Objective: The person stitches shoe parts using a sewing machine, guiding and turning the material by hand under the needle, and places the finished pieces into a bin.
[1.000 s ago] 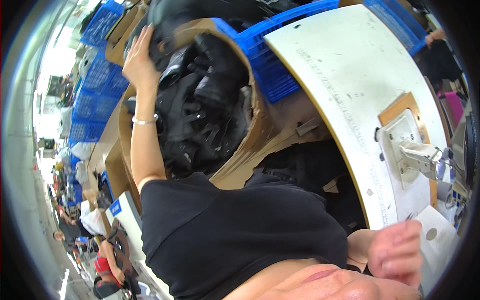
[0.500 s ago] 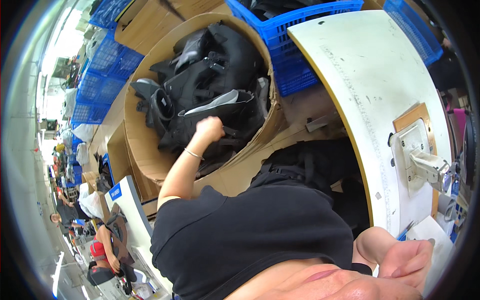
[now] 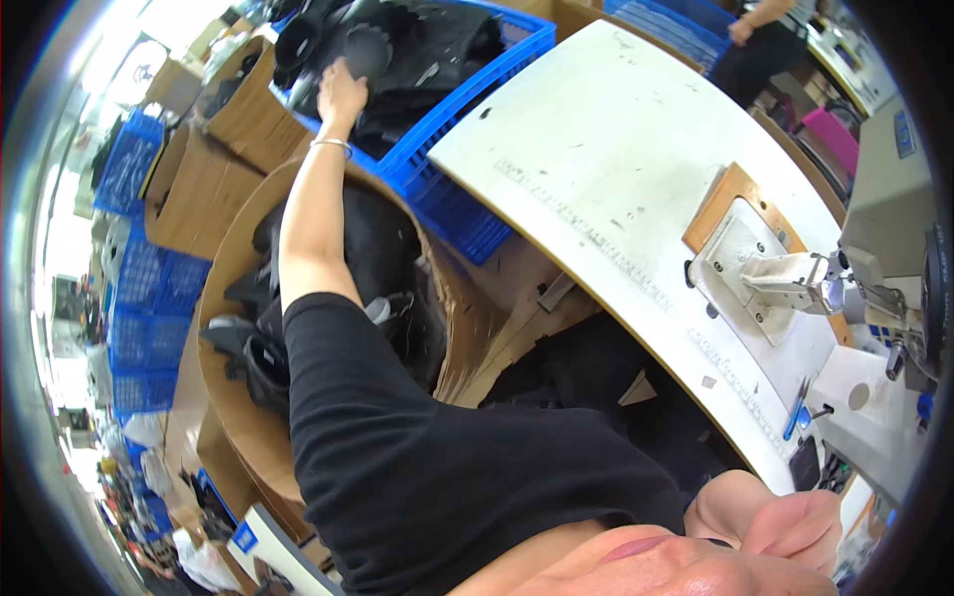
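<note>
My left hand reaches out at the end of my stretched arm, over a blue crate at the upper left. Its fingers are apart and touch a black piece with a round cup-like form, among other dark moulded pieces. Below that arm stands a round cardboard carton of similar black pieces, partly covered by my sleeve. My right hand is bent up close to me at the lower right, by the table's near end. Its fingers are curled in, and nothing shows in them.
A white worktable carries a sewing machine arm and blue-handled snips. Stacked blue crates and cardboard boxes line the left. Another person's hand shows beyond the table. Black material lies beneath the table edge.
My left hand has moved from above the carton, where it was closed, out to the blue crate, and its fingers have opened. My view has swung right; my right hand stays bent close to me.
</note>
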Action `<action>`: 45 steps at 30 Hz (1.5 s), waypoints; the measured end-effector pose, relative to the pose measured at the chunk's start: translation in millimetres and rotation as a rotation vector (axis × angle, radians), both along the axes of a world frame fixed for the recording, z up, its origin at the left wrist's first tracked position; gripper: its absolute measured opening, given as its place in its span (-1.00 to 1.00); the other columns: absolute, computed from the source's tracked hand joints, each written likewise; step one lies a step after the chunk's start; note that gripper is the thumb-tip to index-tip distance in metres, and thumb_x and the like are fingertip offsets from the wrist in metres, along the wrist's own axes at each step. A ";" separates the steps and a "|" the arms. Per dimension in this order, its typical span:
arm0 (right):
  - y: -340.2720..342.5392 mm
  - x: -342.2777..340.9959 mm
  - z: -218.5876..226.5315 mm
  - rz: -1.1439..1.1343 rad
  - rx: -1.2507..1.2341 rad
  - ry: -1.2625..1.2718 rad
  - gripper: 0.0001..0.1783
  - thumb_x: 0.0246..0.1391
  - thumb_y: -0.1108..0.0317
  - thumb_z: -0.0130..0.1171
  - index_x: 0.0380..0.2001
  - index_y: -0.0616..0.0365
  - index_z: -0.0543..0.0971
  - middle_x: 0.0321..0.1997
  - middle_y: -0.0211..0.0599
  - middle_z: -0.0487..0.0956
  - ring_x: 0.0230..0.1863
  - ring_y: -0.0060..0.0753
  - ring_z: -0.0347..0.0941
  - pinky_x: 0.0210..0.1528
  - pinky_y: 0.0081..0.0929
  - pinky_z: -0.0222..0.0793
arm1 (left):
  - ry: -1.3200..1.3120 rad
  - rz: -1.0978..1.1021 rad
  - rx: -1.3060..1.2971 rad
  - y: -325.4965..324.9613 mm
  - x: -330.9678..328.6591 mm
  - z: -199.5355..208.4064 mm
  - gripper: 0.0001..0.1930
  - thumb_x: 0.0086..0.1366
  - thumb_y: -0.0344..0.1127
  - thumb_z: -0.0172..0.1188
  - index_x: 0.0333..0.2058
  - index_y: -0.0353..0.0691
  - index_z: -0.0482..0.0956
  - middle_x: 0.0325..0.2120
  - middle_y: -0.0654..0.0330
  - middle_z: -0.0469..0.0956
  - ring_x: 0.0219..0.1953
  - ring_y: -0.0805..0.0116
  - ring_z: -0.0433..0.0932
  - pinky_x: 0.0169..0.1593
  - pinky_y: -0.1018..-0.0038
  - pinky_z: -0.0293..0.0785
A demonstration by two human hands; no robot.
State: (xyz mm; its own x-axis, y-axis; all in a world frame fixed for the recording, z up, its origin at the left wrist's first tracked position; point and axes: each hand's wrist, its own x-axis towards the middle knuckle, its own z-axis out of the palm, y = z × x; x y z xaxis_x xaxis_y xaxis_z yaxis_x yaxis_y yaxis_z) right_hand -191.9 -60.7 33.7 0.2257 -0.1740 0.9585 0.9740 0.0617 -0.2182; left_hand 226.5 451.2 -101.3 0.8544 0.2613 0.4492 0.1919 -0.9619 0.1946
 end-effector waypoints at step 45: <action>53.7 114.8 -202.1 -0.351 -0.340 1.337 -0.90 0.05 0.43 0.15 -0.38 0.23 0.58 -0.51 -0.22 0.55 -0.50 -0.36 0.48 -0.43 -0.53 0.33 | -0.667 -0.557 -0.659 -38.7 -88.3 124.3 -0.77 0.21 -0.52 0.07 -0.19 -0.34 0.64 -0.25 0.15 0.65 -0.21 0.43 0.58 -0.03 0.53 0.45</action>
State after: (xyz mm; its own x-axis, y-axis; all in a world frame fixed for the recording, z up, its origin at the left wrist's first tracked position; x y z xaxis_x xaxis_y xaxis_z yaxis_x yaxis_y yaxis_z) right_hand -77.1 -7.1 -168.4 0.9738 -0.2173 0.0678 -0.0197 -0.3771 -0.9260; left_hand 138.2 412.6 22.9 0.5636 0.2721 0.7800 -0.5742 -0.5498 0.6067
